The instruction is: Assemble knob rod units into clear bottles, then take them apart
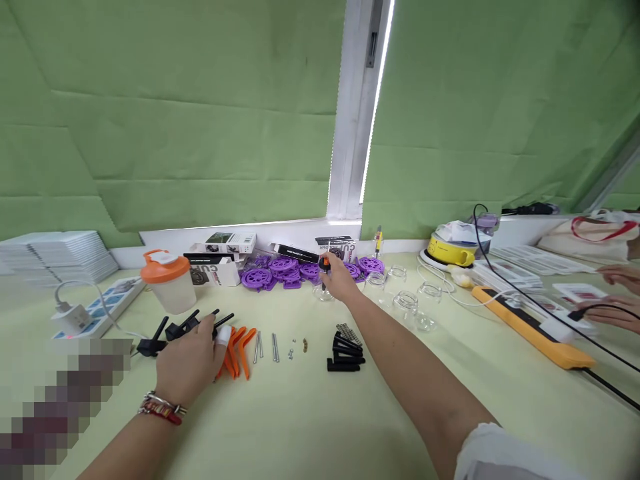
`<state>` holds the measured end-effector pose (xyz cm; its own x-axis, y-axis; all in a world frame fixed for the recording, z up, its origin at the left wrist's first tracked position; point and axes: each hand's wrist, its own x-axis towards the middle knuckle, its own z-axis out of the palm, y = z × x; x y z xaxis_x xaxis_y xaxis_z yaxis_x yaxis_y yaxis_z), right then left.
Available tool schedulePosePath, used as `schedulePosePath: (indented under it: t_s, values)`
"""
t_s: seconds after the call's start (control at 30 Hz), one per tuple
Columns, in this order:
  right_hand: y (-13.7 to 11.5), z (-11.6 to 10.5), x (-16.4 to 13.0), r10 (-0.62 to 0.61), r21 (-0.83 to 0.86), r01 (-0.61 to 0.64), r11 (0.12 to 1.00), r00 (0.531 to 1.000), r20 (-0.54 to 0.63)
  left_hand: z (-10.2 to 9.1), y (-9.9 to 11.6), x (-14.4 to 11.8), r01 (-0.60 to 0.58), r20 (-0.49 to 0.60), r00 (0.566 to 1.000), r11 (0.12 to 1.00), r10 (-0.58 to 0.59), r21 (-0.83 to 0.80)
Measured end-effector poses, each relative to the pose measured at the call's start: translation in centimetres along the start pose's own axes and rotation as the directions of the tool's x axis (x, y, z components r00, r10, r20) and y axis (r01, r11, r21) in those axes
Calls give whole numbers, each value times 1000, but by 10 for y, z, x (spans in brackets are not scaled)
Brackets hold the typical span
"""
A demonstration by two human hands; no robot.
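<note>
My left hand (193, 360), a white wrap on its thumb, curls over a group of black plastic parts (153, 345) at the left; its fingertips are partly hidden. Beside that thumb lie several orange bent levers (243, 353). Farther forward, my right hand (343, 279) is closed around a small black-and-orange part (325, 263), just above a clear glass piece (324, 293). Long metal screws (275, 348), small nuts (291, 354) and brass bits (305, 345) are laid out between the hands. Black tubes (346, 357) and a row of small metal pieces (349, 333) lie nearer me.
Purple plastic discs (257, 279) are piled by the wall, near printed boxes (215, 272). An orange-lidded shaker (173, 293) and a power strip (113, 303) stand left. Clear jars (405, 301), an orange power strip (530, 328) and another person's hands (613, 312) are right.
</note>
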<state>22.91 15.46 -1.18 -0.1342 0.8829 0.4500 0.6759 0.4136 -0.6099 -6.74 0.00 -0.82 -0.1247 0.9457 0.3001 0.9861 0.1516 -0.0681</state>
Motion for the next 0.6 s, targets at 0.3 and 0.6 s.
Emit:
schedulePosePath:
  t_s: [0.3, 0.6]
  values:
    - [-40, -21, -16, -172, 109, 203, 973, 954, -244, -6, 19, -10, -294, -229, 940, 943, 254, -159]
    - [-143, -31, -133, -313, 277, 280, 919, 946, 82, -67, 73, -34, -126, -85, 949, 116, 304, -985]
